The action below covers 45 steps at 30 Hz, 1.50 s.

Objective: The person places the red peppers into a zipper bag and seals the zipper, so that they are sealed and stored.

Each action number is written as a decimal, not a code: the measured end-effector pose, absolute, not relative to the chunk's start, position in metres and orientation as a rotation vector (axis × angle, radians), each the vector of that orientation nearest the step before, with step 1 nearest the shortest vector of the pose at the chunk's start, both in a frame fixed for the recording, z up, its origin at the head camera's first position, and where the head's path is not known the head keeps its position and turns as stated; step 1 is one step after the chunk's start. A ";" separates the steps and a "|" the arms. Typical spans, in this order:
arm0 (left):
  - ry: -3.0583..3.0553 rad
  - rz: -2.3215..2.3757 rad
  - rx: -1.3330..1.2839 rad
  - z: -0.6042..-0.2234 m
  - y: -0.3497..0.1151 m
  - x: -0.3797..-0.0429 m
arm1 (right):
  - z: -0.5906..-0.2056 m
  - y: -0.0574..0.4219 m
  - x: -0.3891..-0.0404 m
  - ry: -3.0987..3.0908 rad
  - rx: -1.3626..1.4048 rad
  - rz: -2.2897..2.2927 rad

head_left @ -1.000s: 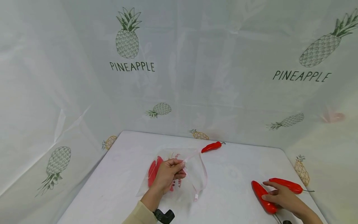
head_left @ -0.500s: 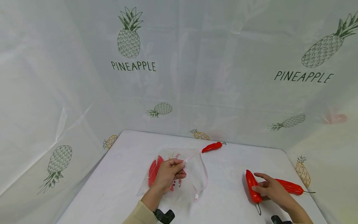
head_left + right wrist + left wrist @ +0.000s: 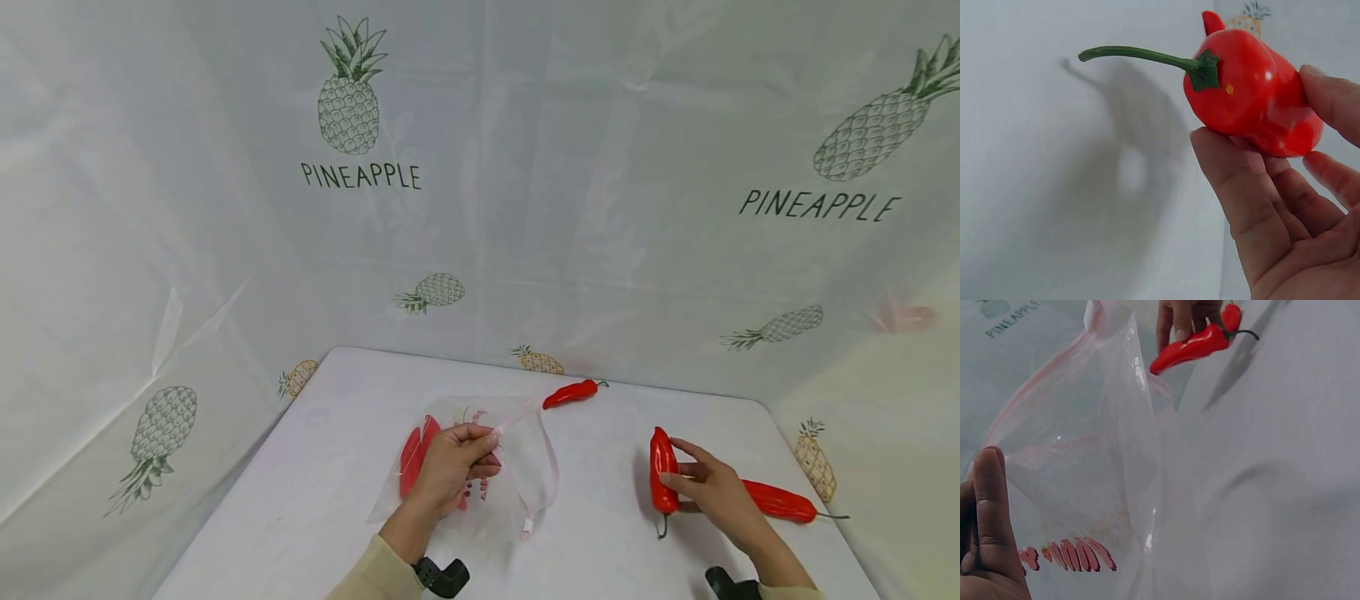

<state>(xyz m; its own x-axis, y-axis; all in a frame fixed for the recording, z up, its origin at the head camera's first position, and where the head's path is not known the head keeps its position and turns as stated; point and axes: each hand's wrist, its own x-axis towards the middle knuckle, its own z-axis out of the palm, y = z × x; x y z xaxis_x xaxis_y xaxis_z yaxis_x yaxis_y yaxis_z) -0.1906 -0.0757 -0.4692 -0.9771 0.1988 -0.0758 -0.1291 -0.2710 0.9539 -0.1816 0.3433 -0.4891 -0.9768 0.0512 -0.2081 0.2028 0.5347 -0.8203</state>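
My left hand (image 3: 453,467) pinches the edge of a clear plastic zip bag (image 3: 536,471) with pink trim and a white slider. The bag's mouth gapes in the left wrist view, where a finger (image 3: 991,506) lies along its rim. Red shapes (image 3: 411,462) show on or in the bag, partly behind the hand; printed or inside, I cannot tell. Right of the bag, my right hand (image 3: 716,496) holds a red chili pepper (image 3: 663,467) between thumb and fingers, raised off the table. Its green stem (image 3: 1141,55) points away from the hand in the right wrist view.
A second red chili pepper (image 3: 780,502) lies on the white table (image 3: 600,533) behind the right hand. A smaller red chili (image 3: 573,393) rests near the back edge, just past the bag. A pineapple-print sheet (image 3: 562,208) hangs around the table.
My right hand has lifted the red chili pepper off the table and moved it left and away from me, turning it more upright in view. The left hand and bag stay nearly still.
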 end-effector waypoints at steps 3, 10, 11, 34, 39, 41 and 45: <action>1.760 2.346 0.089 -0.469 -0.075 -0.191 | -0.487 0.338 -0.183 2.620 0.197 -1.451; 1.760 2.350 0.085 -0.470 -0.075 -0.193 | -0.483 0.323 -0.187 2.635 0.179 -1.498; 1.760 2.351 0.084 -0.470 -0.075 -0.193 | -0.482 0.320 -0.188 2.636 0.177 -1.503; 1.768 2.344 0.074 -0.469 -0.073 -0.191 | -0.459 0.262 -0.191 2.685 0.028 -1.641; 1.772 2.341 0.069 -0.470 -0.072 -0.192 | -0.451 0.252 -0.190 2.692 0.009 -1.683; 1.772 2.340 0.067 -0.470 -0.071 -0.192 | -0.448 0.249 -0.189 2.696 0.006 -1.708; 1.770 2.341 0.066 -0.470 -0.071 -0.192 | -0.443 0.240 -0.187 2.701 0.019 -1.766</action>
<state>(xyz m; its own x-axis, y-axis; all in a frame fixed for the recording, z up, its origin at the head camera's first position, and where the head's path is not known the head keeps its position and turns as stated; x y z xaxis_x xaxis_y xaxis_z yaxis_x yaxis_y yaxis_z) -0.1920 -0.0709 -0.4704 -0.9778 0.1900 -0.0879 -0.1363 -0.2593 0.9561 -0.1874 0.2395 -0.4433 -0.9963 0.0564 0.0650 -0.0369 0.4023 -0.9148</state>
